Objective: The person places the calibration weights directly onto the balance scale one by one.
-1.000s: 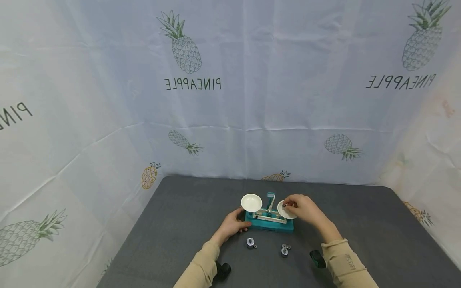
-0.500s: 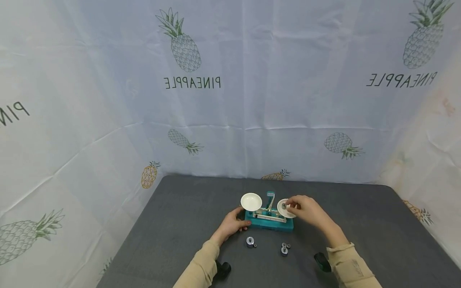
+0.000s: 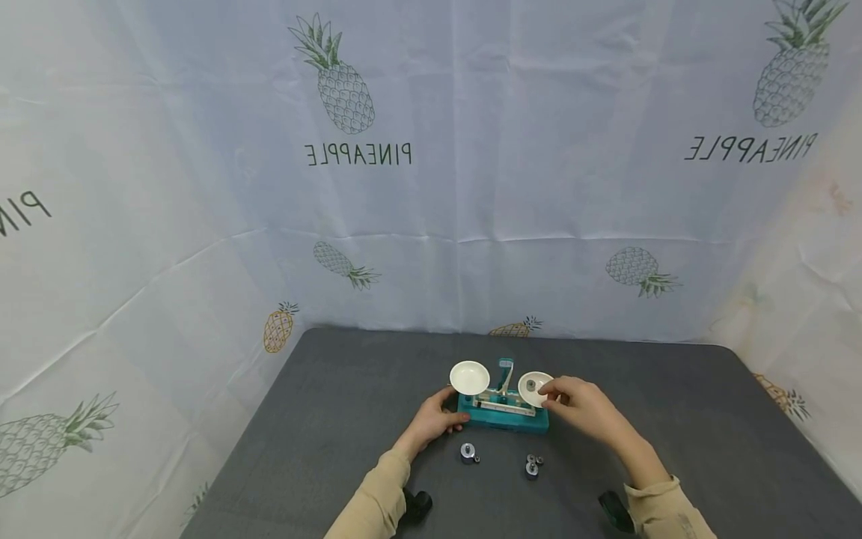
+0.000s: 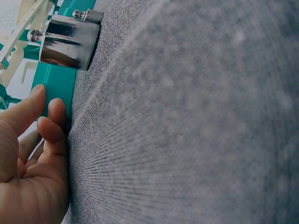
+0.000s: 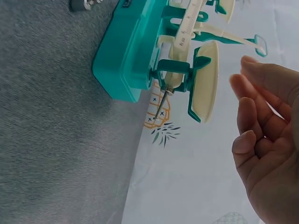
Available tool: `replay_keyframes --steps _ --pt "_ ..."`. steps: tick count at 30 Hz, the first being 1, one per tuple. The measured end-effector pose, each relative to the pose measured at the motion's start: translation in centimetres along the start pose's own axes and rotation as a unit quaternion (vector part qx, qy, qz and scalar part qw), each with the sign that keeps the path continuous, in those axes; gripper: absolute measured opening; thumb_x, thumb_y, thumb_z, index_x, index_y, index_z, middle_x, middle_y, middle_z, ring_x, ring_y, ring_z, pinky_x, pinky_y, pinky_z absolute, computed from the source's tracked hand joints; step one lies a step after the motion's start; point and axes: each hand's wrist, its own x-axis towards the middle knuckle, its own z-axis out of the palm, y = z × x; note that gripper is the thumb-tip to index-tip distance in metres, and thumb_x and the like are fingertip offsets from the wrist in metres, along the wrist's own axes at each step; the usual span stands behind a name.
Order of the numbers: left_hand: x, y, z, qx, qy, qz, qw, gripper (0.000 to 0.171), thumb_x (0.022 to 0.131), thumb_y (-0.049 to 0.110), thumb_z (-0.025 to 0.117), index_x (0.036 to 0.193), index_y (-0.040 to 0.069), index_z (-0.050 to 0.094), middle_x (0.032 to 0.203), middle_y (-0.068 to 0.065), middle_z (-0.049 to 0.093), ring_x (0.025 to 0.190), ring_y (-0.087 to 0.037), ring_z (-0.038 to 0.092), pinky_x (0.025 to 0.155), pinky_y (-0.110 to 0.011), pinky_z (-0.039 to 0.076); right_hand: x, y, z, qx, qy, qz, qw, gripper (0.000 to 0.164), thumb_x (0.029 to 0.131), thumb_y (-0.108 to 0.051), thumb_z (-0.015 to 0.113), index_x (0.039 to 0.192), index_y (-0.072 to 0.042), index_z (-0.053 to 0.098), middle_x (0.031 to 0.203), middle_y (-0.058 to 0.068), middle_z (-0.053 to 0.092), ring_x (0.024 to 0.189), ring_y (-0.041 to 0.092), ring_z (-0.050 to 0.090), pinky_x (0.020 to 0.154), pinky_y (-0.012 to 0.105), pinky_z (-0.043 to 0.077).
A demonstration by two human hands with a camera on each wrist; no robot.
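A teal balance scale (image 3: 505,421) with two cream pans stands on the dark table. My left hand (image 3: 434,416) grips the left end of its base, thumb (image 4: 35,103) against the front. The left pan (image 3: 469,378) holds nothing. In the right pan (image 3: 536,398) sits a small metal weight (image 3: 530,385). My right hand (image 3: 581,409) is just right of that pan, fingers relaxed and holding nothing; in the right wrist view they are apart from the pan (image 5: 205,84). Before the base stand a large metal weight (image 4: 70,43) and a tiny one (image 4: 91,16).
Another group of weights (image 3: 531,470) stands on the table right of centre, in front of the scale. A black object (image 3: 420,506) is by my left sleeve, a dark one (image 3: 614,510) by my right. Pineapple-print cloth (image 3: 498,195) hangs behind the table (image 3: 350,389).
My right hand has let go of the small weight in the right pan and drawn back to the right. The left hand has stayed on the base.
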Motion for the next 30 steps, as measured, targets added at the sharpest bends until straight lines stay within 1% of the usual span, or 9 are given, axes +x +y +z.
replay_keyframes --steps 4,8,11,16,19,26,30 --pt "0.0 0.1 0.0 -0.005 0.003 -0.004 1.0000 0.064 0.080 0.015 0.073 0.137 0.006 0.044 0.072 -0.016 0.066 0.057 -0.010 0.058 0.052 -0.023 0.046 -0.9 -0.1 0.1 0.025 0.001 -0.021 0.999 0.016 0.086 -0.020 0.065 0.100 -0.011 0.068 0.080 -0.009 0.060 0.065 -0.004 0.046 0.054 0.020 0.041" --pt "0.1 0.1 0.0 -0.006 0.005 0.001 1.0000 0.064 0.080 0.015 0.073 0.137 0.005 0.044 0.072 -0.019 0.066 0.056 -0.011 0.058 0.051 -0.024 0.046 -1.6 0.0 0.5 0.052 0.002 -0.037 0.998 0.017 0.087 -0.020 0.065 0.100 -0.010 0.067 0.079 -0.010 0.059 0.065 -0.006 0.045 0.053 0.019 0.041" --pt "0.2 0.0 0.0 -0.005 0.007 0.001 1.0000 0.064 0.080 0.015 0.073 0.137 0.005 0.044 0.072 -0.018 0.066 0.056 -0.010 0.057 0.051 -0.024 0.046 -2.1 0.2 1.0 0.073 -0.004 -0.034 0.997 0.018 0.086 -0.020 0.066 0.100 -0.010 0.067 0.078 -0.010 0.059 0.064 -0.006 0.045 0.053 0.019 0.041" --pt "0.3 -0.1 0.0 -0.005 0.008 -0.004 1.0000 0.064 0.080 0.015 0.072 0.137 0.005 0.044 0.070 -0.016 0.066 0.055 -0.010 0.057 0.051 -0.024 0.045 -2.7 0.9 2.1 0.097 -0.030 -0.025 0.994 0.020 0.087 -0.023 0.065 0.101 -0.009 0.067 0.079 -0.010 0.059 0.065 -0.005 0.046 0.053 0.019 0.042" --pt "0.3 -0.2 0.0 -0.004 0.007 -0.005 1.0000 0.063 0.080 0.015 0.072 0.136 0.005 0.044 0.070 -0.014 0.066 0.055 -0.010 0.057 0.051 -0.023 0.045 -2.9 1.3 2.8 0.103 -0.044 -0.024 0.993 0.020 0.086 -0.023 0.065 0.100 -0.008 0.067 0.079 -0.010 0.059 0.066 -0.005 0.047 0.054 0.019 0.043" --pt "0.3 -0.2 0.0 -0.004 0.009 -0.005 0.9999 0.064 0.080 0.016 0.073 0.137 0.005 0.044 0.068 -0.012 0.065 0.054 -0.010 0.056 0.051 -0.023 0.045 -3.3 2.0 4.1 0.111 -0.060 -0.013 0.992 0.018 0.084 -0.017 0.068 0.097 -0.005 0.068 0.077 -0.009 0.060 0.064 -0.007 0.046 0.053 0.019 0.042" --pt "0.3 -0.3 0.1 -0.004 0.010 -0.005 0.9999 0.065 0.080 0.016 0.073 0.137 0.005 0.044 0.068 -0.013 0.065 0.054 -0.010 0.056 0.051 -0.023 0.045 -3.4 2.4 4.7 0.114 -0.075 -0.011 0.991 0.018 0.083 -0.018 0.069 0.097 -0.005 0.067 0.075 -0.009 0.059 0.062 -0.007 0.045 0.053 0.019 0.041"
